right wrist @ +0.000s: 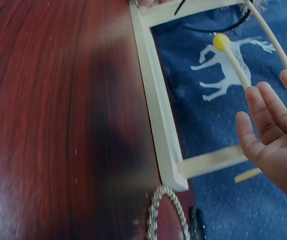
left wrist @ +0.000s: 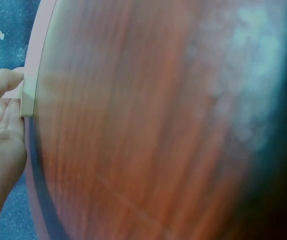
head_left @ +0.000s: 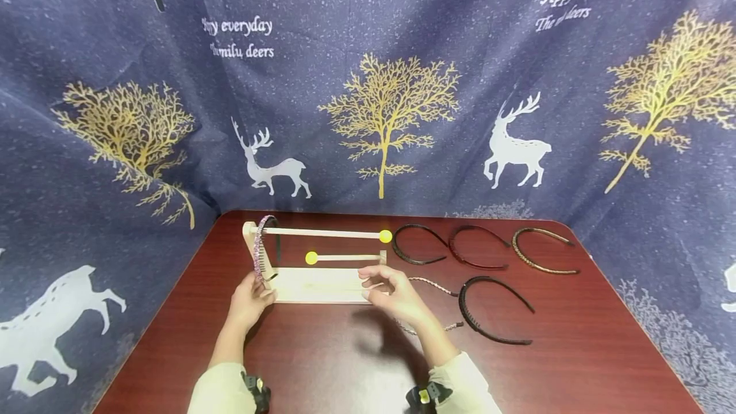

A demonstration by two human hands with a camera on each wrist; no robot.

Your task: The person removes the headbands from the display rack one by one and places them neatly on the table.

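A pale wooden rack (head_left: 322, 286) stands on the table, with two horizontal rods tipped by yellow balls. A glittery pink headband (head_left: 258, 254) hangs on the upper rod (head_left: 328, 233), close to the left post. My left hand (head_left: 248, 302) grips the left end of the base; in the left wrist view, thumb and fingers (left wrist: 3, 82) lie on either side of the wood. Over the right end of the base hovers my right hand (head_left: 397, 296), its fingers loosely bent around nothing. The right wrist view has this hand (right wrist: 278, 135) beside the lower rod (right wrist: 237, 65).
Right of the rack lie a braided light headband (head_left: 434, 284), partly behind my right forearm, a black toothed headband (head_left: 468, 312), another black one (head_left: 402, 254), a dark red one (head_left: 454, 251) and a gold one (head_left: 523, 257). A blue patterned cloth (head_left: 356, 30) hangs behind the table.
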